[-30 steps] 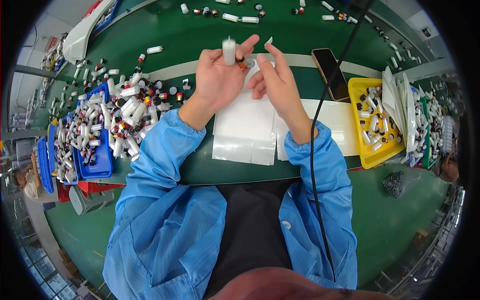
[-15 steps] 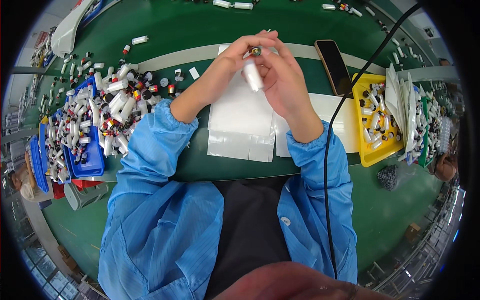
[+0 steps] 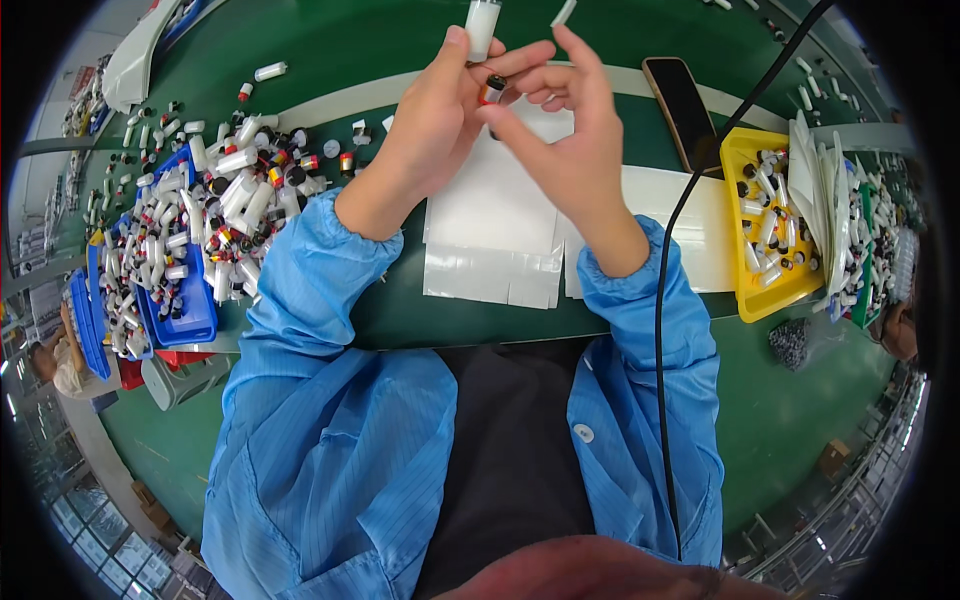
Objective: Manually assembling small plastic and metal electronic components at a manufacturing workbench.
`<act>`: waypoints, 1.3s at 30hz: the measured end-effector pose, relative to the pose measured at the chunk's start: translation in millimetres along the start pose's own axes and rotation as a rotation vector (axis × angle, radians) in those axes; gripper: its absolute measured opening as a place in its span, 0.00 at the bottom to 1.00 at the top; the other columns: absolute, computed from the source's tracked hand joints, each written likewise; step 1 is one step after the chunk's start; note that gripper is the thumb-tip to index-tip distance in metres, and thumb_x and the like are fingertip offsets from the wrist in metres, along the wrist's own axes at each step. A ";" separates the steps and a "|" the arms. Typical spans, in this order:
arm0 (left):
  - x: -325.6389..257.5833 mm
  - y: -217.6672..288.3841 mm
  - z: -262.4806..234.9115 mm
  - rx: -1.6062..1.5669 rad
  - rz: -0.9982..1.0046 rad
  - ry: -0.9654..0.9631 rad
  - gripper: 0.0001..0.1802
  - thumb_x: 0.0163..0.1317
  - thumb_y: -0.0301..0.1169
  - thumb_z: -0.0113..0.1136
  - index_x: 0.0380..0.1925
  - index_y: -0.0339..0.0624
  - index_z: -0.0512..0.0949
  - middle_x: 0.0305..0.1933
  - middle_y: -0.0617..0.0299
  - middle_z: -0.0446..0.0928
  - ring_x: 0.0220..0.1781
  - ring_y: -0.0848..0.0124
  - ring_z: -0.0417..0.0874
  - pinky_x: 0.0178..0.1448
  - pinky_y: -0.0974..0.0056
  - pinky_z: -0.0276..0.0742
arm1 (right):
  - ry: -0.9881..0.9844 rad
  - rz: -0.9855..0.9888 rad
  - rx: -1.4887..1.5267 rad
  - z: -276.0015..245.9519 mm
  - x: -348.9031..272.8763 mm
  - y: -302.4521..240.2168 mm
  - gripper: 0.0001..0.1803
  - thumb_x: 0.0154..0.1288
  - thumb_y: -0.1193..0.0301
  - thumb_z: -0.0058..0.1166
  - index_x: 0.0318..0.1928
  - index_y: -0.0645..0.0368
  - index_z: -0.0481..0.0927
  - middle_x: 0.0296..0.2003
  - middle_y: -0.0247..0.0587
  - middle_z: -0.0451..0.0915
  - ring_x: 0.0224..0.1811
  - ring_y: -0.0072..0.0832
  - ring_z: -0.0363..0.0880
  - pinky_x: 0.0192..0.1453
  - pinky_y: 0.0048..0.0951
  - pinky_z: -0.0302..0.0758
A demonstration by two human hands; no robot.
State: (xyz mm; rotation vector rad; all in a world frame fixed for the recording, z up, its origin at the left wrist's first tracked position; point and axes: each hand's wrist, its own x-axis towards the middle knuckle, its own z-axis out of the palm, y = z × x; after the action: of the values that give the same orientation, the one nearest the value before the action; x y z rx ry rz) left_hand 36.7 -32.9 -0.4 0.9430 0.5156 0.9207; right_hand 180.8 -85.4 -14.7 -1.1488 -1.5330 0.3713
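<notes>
Over the middle of the table, my left hand [image 3: 435,125] is closed on a translucent white cylinder [image 3: 482,30], its thumb and fingers around the lower end. Close beside it, my right hand [image 3: 575,135] has its fingers curled and its thumb at a small black, red and gold end piece [image 3: 492,90]. My left fingers lie right behind that piece. A thin reddish line, perhaps a wire, shows between the piece and the cylinder. At my right index fingertip is a slim white strip [image 3: 563,12]; whether it is held I cannot tell.
White sheets in clear sleeves [image 3: 490,225] lie under my hands. On the left, a heap of similar cylinders [image 3: 240,190] spills around a blue tray [image 3: 190,325]. A phone [image 3: 680,110] and a yellow tray [image 3: 745,250] of parts are to the right. A black cable [image 3: 657,350] hangs across the view.
The white cylinder, which hung below my fingers, now points up and away above my left hand. My hands have spread slightly apart, and the end piece shows more plainly.
</notes>
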 end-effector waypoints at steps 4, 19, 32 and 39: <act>-6.2 6.5 3.9 -0.246 -0.099 -0.081 0.29 0.80 0.54 0.24 0.55 0.43 0.68 0.73 0.44 0.67 0.68 0.60 0.72 0.74 0.54 0.63 | 0.039 -0.006 0.072 10.8 -5.5 2.3 0.42 0.63 0.72 0.67 0.73 0.61 0.60 0.39 0.38 0.85 0.38 0.26 0.82 0.53 0.30 0.77; -2.2 11.2 -14.2 0.037 -0.079 -0.203 0.28 0.73 0.30 0.56 0.71 0.35 0.66 0.50 0.57 0.80 0.34 0.75 0.75 0.47 0.68 0.76 | -0.100 0.549 1.045 -6.7 3.1 0.1 0.35 0.81 0.73 0.40 0.79 0.58 0.40 0.47 0.48 0.78 0.35 0.26 0.78 0.41 0.26 0.76; 6.7 5.6 -18.4 -0.026 0.134 -0.080 0.16 0.71 0.21 0.58 0.57 0.34 0.72 0.49 0.52 0.80 0.44 0.69 0.83 0.45 0.64 0.82 | -0.058 0.457 0.782 -1.1 -1.2 -2.3 0.38 0.77 0.74 0.48 0.77 0.65 0.41 0.42 0.46 0.85 0.45 0.33 0.84 0.55 0.34 0.78; 1.4 14.0 -9.0 -0.017 0.104 -0.006 0.20 0.70 0.20 0.58 0.61 0.35 0.71 0.54 0.53 0.79 0.53 0.68 0.82 0.55 0.63 0.82 | -0.075 0.378 0.806 1.3 -5.9 14.0 0.38 0.76 0.75 0.49 0.76 0.66 0.43 0.45 0.47 0.86 0.55 0.32 0.83 0.64 0.34 0.72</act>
State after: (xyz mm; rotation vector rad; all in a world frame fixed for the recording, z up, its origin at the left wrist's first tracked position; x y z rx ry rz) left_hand 24.7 -23.8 7.0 0.9634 0.4565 1.0140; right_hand 185.5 -83.0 -29.1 -0.7618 -1.0401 1.1751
